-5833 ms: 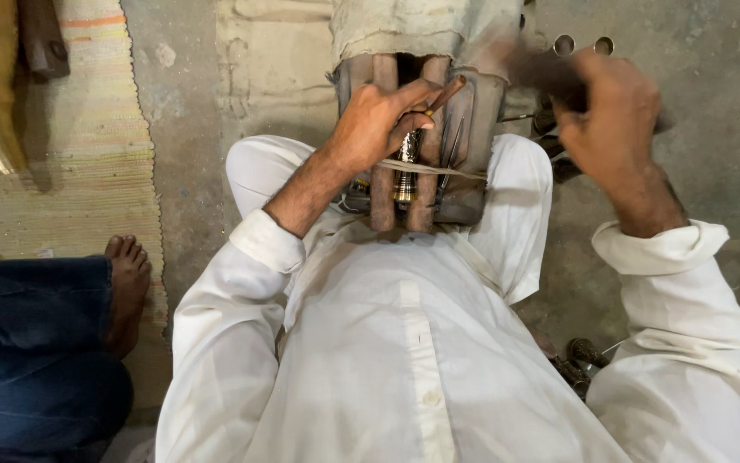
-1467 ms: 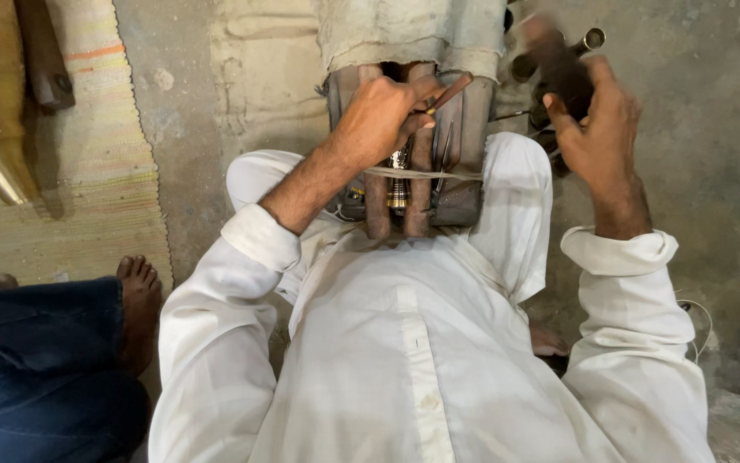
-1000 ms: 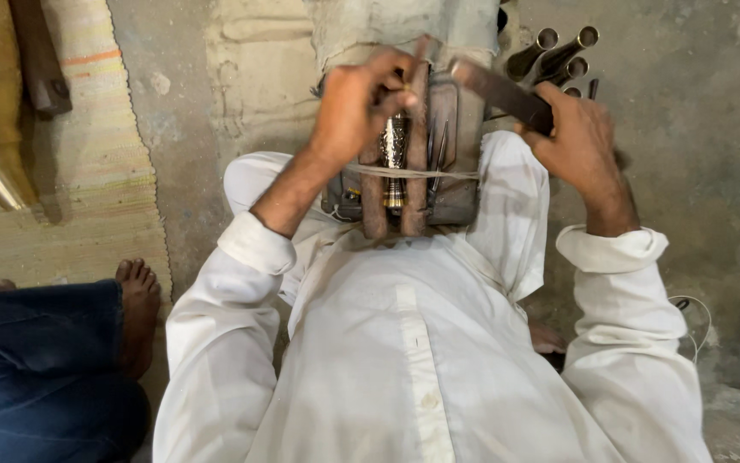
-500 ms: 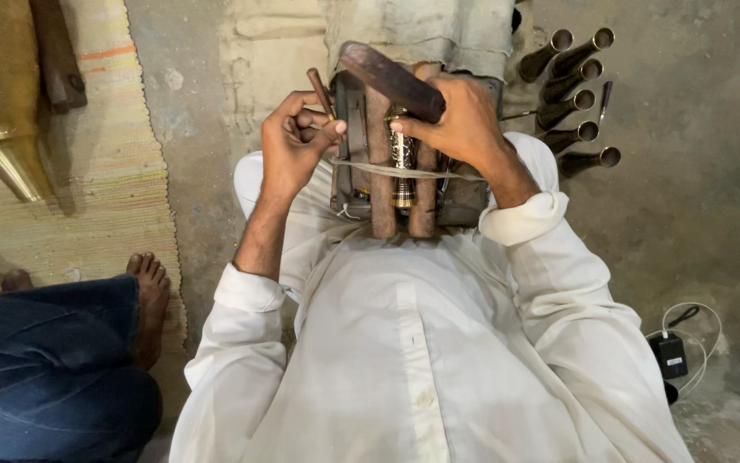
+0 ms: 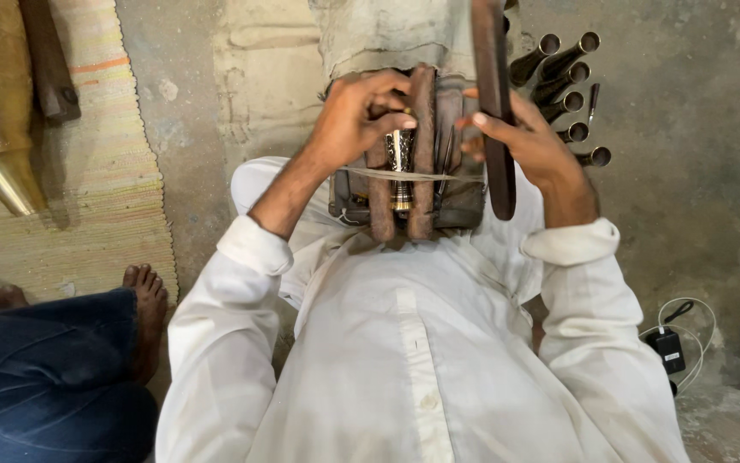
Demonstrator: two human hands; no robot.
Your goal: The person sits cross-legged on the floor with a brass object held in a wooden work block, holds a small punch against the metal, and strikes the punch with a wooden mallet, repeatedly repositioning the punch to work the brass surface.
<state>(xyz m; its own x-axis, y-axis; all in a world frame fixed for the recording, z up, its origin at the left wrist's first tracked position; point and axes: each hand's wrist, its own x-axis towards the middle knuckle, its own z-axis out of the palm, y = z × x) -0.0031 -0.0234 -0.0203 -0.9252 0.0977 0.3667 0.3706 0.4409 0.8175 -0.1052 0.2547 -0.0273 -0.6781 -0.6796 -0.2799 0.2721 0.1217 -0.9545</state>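
Currently, L hand (image 5: 354,120) sits on top of the wooden clamp (image 5: 404,163), fingers curled narrow around the upper end of its left bar, thumb beside the small metal piece (image 5: 401,163). That piece stands between the two upright bars, long axis running away from me, directly below L fingertips, so L hand is nearer than R. R hand (image 5: 529,141) is closed on a long dark wooden stick (image 5: 493,103), held approx. parallel to the bars, just right of the clamp, not touching the piece. Piece appearance: short tube, brass-coloured w/ fine patterned surface, a thin cord (image 5: 421,175) crossing in front of it. Clamp rests against my lap, white shirt (image 5: 404,360) below. Dark metal tubes (image 5: 567,86) lie on the floor to the right.
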